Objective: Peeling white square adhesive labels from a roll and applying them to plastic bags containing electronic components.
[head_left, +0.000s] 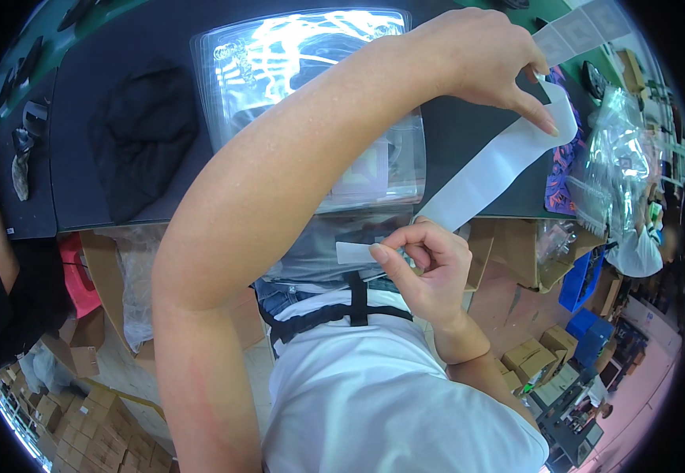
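My left arm reaches across the table to the upper right. There my left hand (pixel 496 67) has its thumb and fingers closed on a long label strip (pixel 484 173). Beyond that hand, the strip's stretch with printed squares (pixel 583 35) runs off to the upper right. The plain white stretch bends down toward my right hand (pixel 431 264), which is closed in a pinch near the table's front edge. A short white end (pixel 355 253) sticks out left from the right thumb. Under my left forearm lies a stack of clear plastic bags (pixel 240 79), with a pale square label (pixel 364 169) on it.
A black cloth (pixel 145 134) lies left of the bags on the dark table (pixel 78 181). At the right are a purple patterned packet (pixel 561 177) and bundled clear plastic (pixel 618 150). Cardboard boxes (pixel 508 244) and a blue bin (pixel 581 280) stand below. Another person (pixel 11 292) is at far left.
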